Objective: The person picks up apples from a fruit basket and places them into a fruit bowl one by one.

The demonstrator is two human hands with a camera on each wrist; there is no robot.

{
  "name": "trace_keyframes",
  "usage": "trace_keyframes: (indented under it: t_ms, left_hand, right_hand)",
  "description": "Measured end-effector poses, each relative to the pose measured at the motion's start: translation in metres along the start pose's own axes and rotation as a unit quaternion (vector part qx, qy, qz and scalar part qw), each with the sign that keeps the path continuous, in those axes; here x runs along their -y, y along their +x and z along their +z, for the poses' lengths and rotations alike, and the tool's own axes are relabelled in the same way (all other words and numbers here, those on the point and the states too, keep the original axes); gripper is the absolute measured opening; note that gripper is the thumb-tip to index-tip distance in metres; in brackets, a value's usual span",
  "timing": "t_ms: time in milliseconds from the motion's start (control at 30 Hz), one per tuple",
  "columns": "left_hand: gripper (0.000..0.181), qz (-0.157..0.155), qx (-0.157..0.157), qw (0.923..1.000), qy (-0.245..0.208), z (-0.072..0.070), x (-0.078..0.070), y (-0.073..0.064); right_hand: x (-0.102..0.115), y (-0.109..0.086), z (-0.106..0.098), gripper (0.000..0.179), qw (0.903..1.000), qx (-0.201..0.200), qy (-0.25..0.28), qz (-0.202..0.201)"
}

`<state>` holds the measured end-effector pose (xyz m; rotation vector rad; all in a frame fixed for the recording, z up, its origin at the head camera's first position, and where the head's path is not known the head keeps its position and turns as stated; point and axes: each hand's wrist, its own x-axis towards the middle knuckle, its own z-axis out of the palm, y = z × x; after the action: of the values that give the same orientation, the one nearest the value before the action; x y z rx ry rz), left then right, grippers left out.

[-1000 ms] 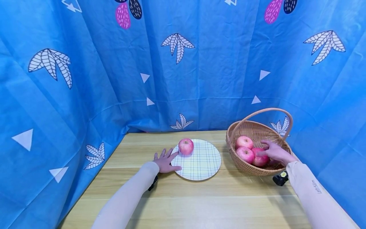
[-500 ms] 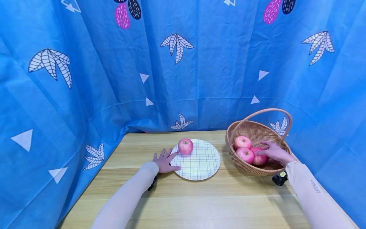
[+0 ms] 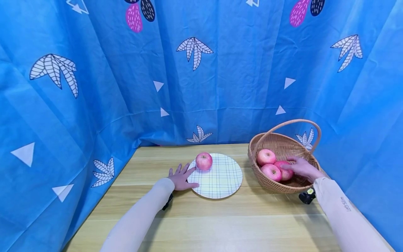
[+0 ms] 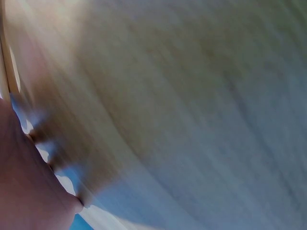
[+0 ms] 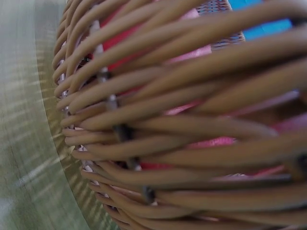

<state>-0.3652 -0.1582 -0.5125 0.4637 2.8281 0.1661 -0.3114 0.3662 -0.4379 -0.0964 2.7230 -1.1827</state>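
Note:
My left hand rests at the left edge of a round white plate with blue grid lines, its fingers spread. One red apple sits on the plate's far left part, close to the fingertips. Inside a wicker basket, my right hand holds the rightmost apple with fingers and thumb curled over it. Two more apples, one behind and one in front, lie against it. In the right wrist view, the basket's weave covers the hand and most of the apples.
The basket's tall arched handle rises behind and above the right hand. Both plate and basket stand on a light wooden table. A blue patterned curtain hangs around the back and sides. The left wrist view shows mostly blurred tabletop.
The apple under my right hand has shifted slightly within the basket, and the two beside it have rolled a little. My left hand and the plate keep their places.

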Motion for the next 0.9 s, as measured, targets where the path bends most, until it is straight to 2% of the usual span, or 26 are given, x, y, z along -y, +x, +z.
trace_keyframes:
  t_ms: [167,300,433,667,900]
  left_hand:
    - [0.098,0.002,-0.006,1.0,-0.001,0.0019,0.0011,-0.0002]
    - [0.098,0.003,-0.006,1.0,-0.001,0.0025,0.0016,0.0005]
    - [0.098,0.001,-0.005,1.0,0.0,0.0018,0.0008,0.0004]
    - [0.098,0.006,-0.004,1.0,0.003,-0.0018,-0.0012,-0.0042]
    - [0.095,0.003,-0.007,1.0,0.001,-0.0058,-0.0049,-0.009]
  right_hand:
    - [-0.0012,0.0016,0.0027,0.069,0.9998,0.003,0.02,-0.002]
    - [-0.0023,0.0039,0.003,0.075,0.9995,0.01,0.028,0.012]
    - [-0.002,0.0044,0.0024,0.08,0.9998,0.008,0.011,0.016]
    - [-0.0012,0.004,0.0055,0.08,0.9949,0.029,0.091,0.033]
    - [0.0006,0.0048,0.0055,0.077,0.9952,0.035,0.082,0.042]
